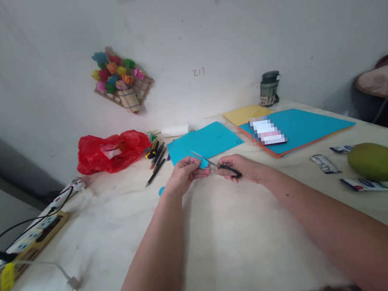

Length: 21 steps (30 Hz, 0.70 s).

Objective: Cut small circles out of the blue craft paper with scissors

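Observation:
Between the thumb and fingers of my left hand is a small piece of blue paper. My right hand grips a pair of scissors by its black handles. The metal blades point up and left, right at the blue piece; whether they are apart cannot be made out. Behind my hands lies a larger blue sheet with a small circle drawn near its right corner. A small blue paper disc rests on the table, partly hidden by my left wrist.
Pens and a red plastic bag lie left of the sheet. At right are a stack of coloured paper with a phone, a bottle, small packets and a green fruit. A power strip runs along the left edge.

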{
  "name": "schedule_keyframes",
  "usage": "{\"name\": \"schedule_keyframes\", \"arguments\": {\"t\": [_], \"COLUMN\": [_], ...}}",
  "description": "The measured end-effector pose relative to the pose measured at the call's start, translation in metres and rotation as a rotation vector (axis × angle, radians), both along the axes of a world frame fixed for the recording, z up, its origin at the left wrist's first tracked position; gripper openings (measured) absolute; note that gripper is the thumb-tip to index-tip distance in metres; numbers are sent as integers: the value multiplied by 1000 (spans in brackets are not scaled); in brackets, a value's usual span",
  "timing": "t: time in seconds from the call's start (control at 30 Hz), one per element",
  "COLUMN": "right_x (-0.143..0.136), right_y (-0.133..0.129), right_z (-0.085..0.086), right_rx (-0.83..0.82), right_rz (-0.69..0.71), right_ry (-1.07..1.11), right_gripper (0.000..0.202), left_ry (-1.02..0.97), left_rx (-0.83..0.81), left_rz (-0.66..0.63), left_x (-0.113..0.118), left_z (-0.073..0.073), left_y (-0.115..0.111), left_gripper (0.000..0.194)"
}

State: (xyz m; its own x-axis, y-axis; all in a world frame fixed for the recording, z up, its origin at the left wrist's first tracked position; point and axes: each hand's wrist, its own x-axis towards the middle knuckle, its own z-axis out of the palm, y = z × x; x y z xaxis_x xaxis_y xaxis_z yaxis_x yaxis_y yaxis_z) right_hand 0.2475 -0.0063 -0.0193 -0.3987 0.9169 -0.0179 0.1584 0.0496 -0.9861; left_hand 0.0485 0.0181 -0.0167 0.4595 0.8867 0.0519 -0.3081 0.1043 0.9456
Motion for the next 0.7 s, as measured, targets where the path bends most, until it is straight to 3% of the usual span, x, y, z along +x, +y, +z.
{"name": "schedule_keyframes", "arguments": {"t": [0.47, 0.7], "right_x": [10, 8], "right_y": [-1, 3], "right_z": [6, 2], "right_rx": [8, 23], "right_rz": [40, -89], "right_ry": [-15, 41], "right_gripper": [28, 36], "left_ry": [47, 110], "left_rx": [9, 11], "left_rz": [22, 32], "left_x": [0, 3], "left_z": [5, 9], "left_y": [-3, -6], "left_gripper": [26, 34]}}
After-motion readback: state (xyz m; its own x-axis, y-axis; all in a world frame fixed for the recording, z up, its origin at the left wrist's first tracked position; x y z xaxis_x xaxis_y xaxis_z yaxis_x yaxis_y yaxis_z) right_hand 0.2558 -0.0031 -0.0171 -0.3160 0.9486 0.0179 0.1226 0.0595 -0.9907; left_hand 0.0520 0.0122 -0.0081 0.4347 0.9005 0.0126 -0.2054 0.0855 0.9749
